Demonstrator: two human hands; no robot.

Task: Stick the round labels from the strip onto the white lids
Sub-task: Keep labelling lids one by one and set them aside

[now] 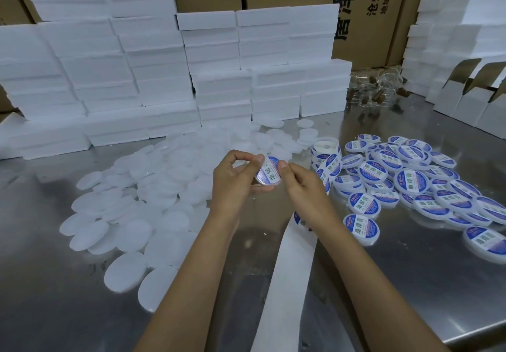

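Left hand (235, 177) grips a lid (267, 172) by its rim; right hand (297, 179) pinches and presses the label (269, 170) onto it. Risk: uneven thumb pressure leaves the label off-centre or creased. The trailing strip (287, 275), just right of the lid, could snag.

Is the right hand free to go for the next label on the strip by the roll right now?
Probably not yet. The right hand is pinching the lid that the left hand also holds. The strip lies uncovered just to its right, so the path looks open once it lets go.
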